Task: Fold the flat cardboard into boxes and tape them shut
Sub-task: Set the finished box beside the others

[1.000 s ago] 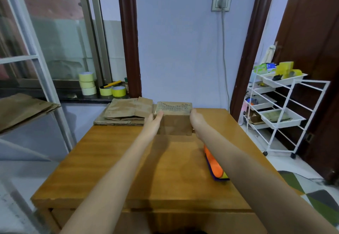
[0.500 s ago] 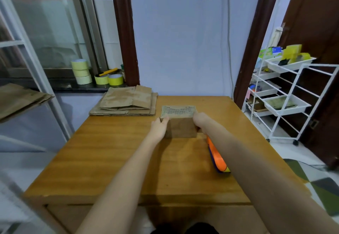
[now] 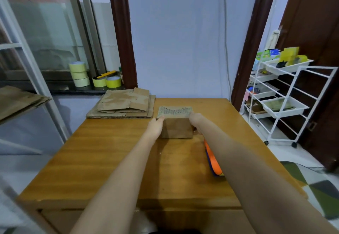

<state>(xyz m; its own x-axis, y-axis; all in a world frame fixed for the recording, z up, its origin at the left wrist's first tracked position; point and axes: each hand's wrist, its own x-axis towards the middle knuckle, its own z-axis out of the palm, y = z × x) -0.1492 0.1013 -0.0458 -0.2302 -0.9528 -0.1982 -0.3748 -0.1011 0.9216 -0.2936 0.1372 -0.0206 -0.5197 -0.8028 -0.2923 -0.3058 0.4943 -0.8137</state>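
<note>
On the far left of the worktop (image 3: 113,164) we note a stack of flat cardboard (image 3: 123,104). To its right, the left hand (image 3: 156,126) lies against the left side of the folded box (image 3: 176,122), fingers straight. The box stands on the worktop between both hands. The right hand (image 3: 194,119) grips its right side, fingers curled round the edge. An orange tool (image 3: 212,160) lies near right.
</note>
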